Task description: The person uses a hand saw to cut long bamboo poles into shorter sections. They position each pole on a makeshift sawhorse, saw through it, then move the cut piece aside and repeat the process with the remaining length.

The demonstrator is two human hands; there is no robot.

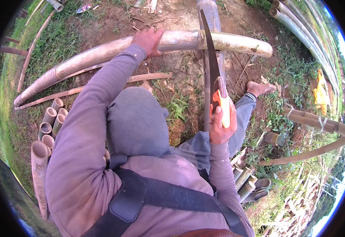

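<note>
My left hand (148,40) is wrapped over the top of a thick, pale bamboo pole (89,57) that lies crosswise in front of me. In my right hand (223,124) is a handsaw (211,51) with an orange and white handle and a long, dark, slightly curved blade. The blade points away from me and crosses the pole just right of a joint ring. Whether its teeth touch the bamboo, I cannot tell. Beneath the crossing, another bamboo pole (208,12) runs away from me and bears the thick one.
Cut bamboo tubes (40,152) stand in a bunch at my left, and more short pieces (244,181) lie at my lower right beside dark shoes (262,185). Long poles (298,27) are stacked at far right. My bare foot (259,88) rests on the soil.
</note>
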